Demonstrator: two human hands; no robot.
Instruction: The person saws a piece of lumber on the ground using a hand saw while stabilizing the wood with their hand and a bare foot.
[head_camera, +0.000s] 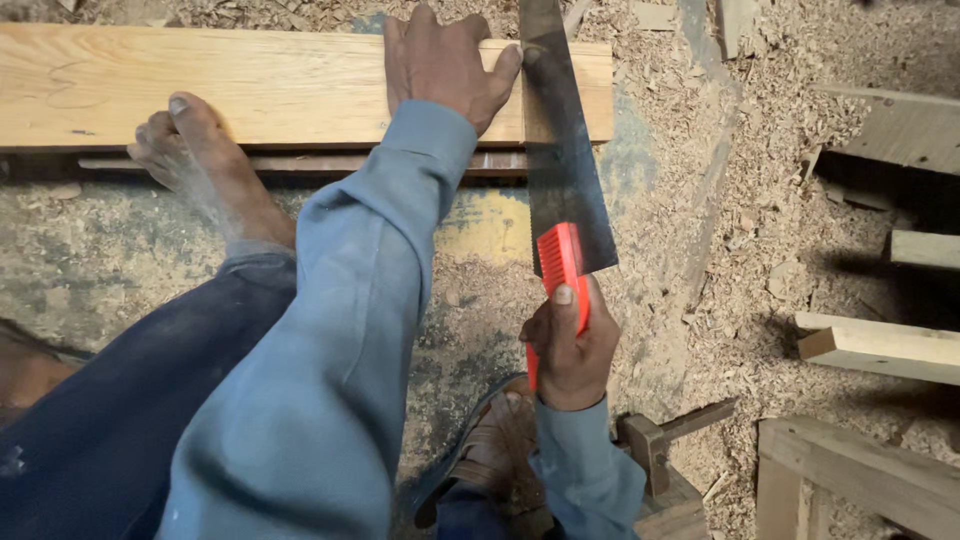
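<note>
Closest to the lens, the grey-blue sleeve (330, 350) of the left arm runs up the middle, and beside it the right hand (568, 350) is wrapped tight around the red handle (560, 275) of a handsaw (562, 170), thumb laid along the top of the grip. The dark blade rises away from that hand and meets the wooden plank (250, 85) near its right end, and it looks as if the teeth are at the near edge. How deep the cut has gone I cannot tell; the end piece beyond the blade is not off yet, so by the look of it most of the sawing is left. Just left of the blade, the left hand (440, 62) lies flat and spread on the plank, thumb out towards the steel, holding nothing, only pressing down. Further left, a bare foot (200, 165) pins the plank's near edge. All round, sawdust and shavings (720, 270) cover the floor, with offcuts of timber (880, 345) well off to the right of the saw hand.
</note>
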